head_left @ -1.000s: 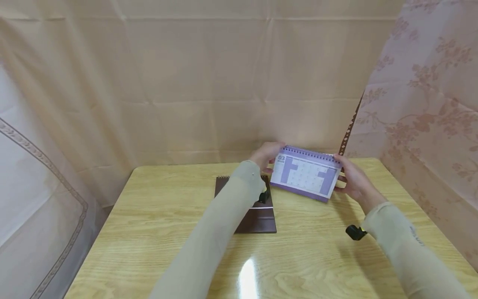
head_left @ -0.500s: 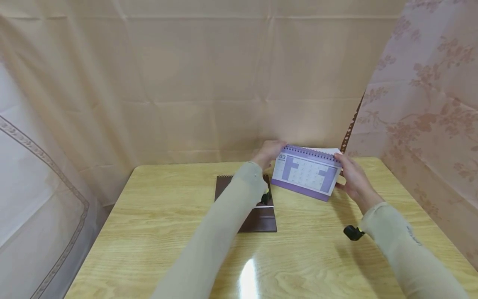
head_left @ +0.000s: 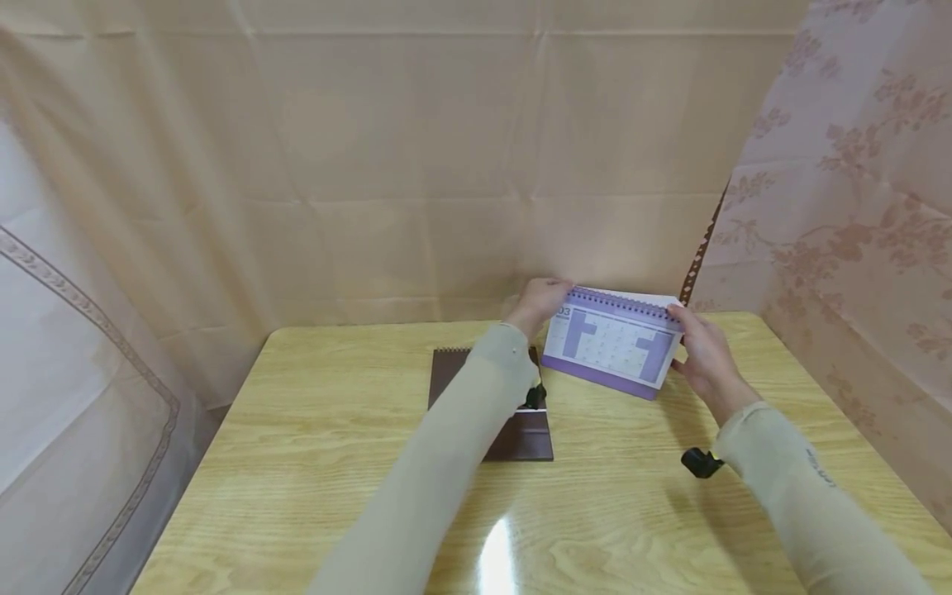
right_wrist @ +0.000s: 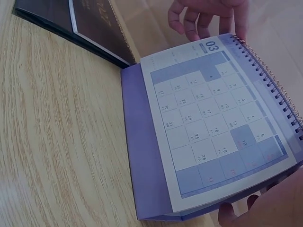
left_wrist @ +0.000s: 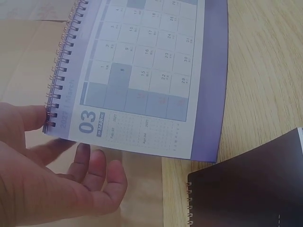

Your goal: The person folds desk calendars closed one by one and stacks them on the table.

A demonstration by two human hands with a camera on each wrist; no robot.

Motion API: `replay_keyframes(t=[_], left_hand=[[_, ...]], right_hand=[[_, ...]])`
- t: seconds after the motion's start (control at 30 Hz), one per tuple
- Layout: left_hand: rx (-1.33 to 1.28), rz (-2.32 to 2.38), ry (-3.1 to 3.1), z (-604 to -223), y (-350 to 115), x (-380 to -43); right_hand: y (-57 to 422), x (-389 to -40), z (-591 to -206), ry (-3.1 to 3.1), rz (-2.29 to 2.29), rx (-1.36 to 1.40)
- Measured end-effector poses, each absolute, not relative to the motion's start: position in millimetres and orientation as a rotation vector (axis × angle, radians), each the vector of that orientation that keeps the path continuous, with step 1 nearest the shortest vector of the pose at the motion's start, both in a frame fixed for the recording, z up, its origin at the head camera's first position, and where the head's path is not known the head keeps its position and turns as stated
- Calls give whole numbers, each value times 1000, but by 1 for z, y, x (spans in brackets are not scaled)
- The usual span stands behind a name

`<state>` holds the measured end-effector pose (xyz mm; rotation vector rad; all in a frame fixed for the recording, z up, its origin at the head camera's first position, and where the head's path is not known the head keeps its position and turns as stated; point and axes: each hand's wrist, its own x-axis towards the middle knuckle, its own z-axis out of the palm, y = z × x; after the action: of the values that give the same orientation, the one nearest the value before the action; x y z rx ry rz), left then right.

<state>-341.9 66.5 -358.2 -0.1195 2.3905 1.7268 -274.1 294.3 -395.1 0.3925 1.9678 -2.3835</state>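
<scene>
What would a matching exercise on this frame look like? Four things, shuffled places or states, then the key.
Things
1. purple calendar
2. left hand
3. dark brown spiral-bound item
4. right hand

Places and states
A. on the table, partly hidden by the left sleeve in the head view
B. grips the end away from the printed 03
C. held at both ends
D. pinches the corner nearest the 03

Pairs: 1-C, 2-D, 3-A, 4-B
</scene>
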Motion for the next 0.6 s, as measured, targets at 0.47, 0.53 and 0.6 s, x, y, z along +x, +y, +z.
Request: replay_keyframes(t=[0.47,0.53,0.6], left_hand=[[-210,1684,2461,-354,73,-340],[-214,1727,2435,-355,74,-341],[-223,1768,2408,-356,74,-343]], right_hand=[[297,-274,-397,1986,-2385,348],[297,-274,-398,1985,-2394,337],[296,-274,-399,1973,-2417,328]])
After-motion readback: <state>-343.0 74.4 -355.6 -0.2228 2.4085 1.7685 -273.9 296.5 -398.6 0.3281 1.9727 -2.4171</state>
